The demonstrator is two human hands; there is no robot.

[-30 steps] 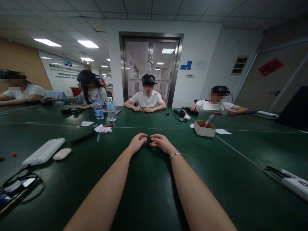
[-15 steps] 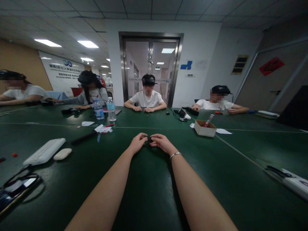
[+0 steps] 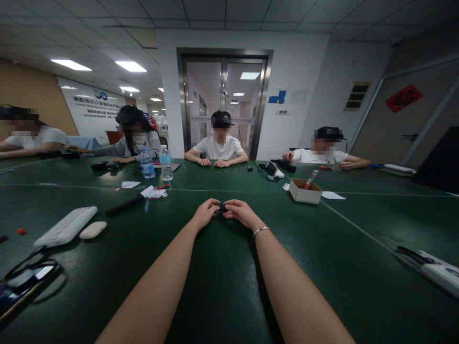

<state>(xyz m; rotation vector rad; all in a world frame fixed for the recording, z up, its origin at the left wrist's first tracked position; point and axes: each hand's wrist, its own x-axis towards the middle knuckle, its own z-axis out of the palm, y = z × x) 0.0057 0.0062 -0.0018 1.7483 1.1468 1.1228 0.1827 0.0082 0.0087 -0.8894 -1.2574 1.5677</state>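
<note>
Left hand (image 3: 206, 213) and right hand (image 3: 242, 213) pinched the small black object (image 3: 223, 208) from opposite sides at the green counter (image 3: 225, 277); it lay directly between their fingertips, its long axis seemingly running from hand to hand, neither clearly nearer.

A small, dark object (image 3: 223, 208) is pinched between the fingertips of the left grip (image 3: 206, 213) and the right grip (image 3: 241, 212), which partly hide its shape. It is well left of the open box (image 3: 304, 195) and slightly nearer the camera; whether it touches the desk (image 3: 225, 277) is unclear.
</note>
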